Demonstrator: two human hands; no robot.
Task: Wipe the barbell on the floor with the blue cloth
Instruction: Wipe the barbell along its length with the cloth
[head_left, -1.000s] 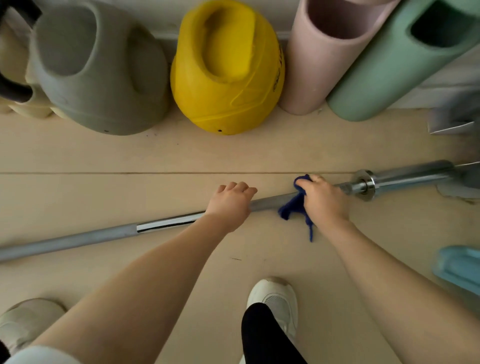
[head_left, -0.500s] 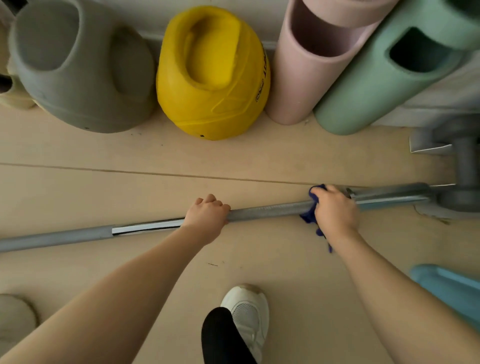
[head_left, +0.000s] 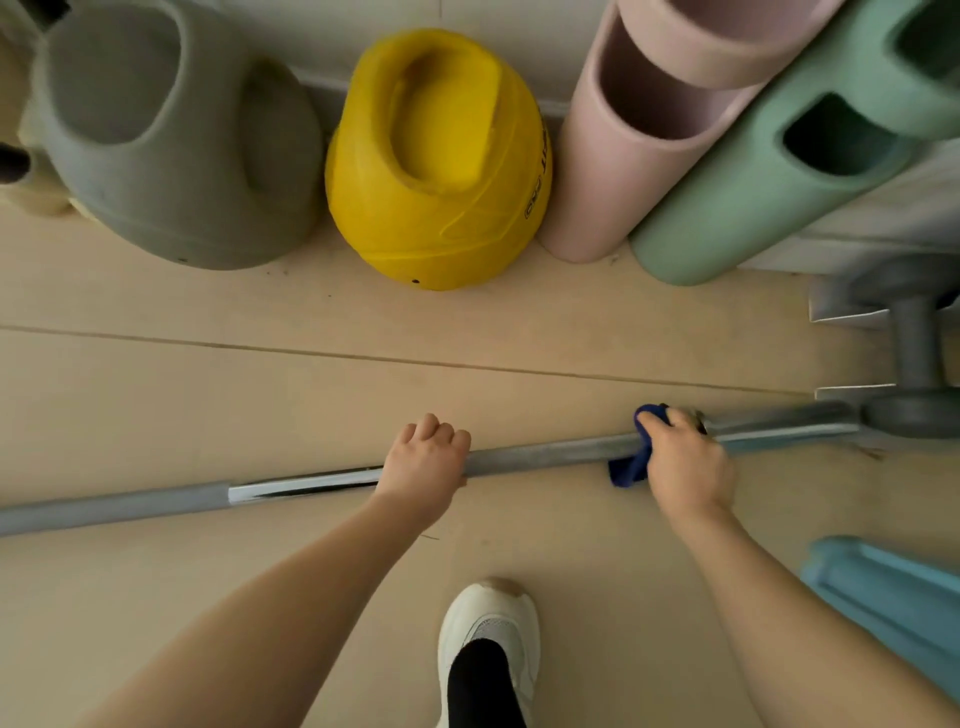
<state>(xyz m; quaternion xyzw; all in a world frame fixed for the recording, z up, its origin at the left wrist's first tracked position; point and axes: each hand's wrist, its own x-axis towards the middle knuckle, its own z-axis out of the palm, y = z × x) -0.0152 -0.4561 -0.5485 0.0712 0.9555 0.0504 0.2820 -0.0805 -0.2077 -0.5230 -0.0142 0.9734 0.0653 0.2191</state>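
Observation:
A long steel barbell (head_left: 545, 457) lies across the tan floor from the left edge to the right. My left hand (head_left: 423, 462) grips the bar near its middle, fingers curled over the top. My right hand (head_left: 685, 460) holds the dark blue cloth (head_left: 631, 465) wrapped round the bar close to its collar. Part of the cloth hangs below the bar on the left of that hand. The collar itself is mostly hidden under my right hand.
Along the wall stand a grey kettlebell (head_left: 171, 140), a yellow kettlebell (head_left: 441, 166), a pink foam roller (head_left: 623, 156) and a green foam roller (head_left: 779, 176). A grey dumbbell (head_left: 919, 358) lies at the bar's right end. A light blue object (head_left: 893, 597) sits lower right. My white shoe (head_left: 488, 639) is below.
My right hand has slid the cloth to the right along the bar, up to the collar. My left hand keeps its grip. The camera has shifted rightward, bringing the dumbbell into view.

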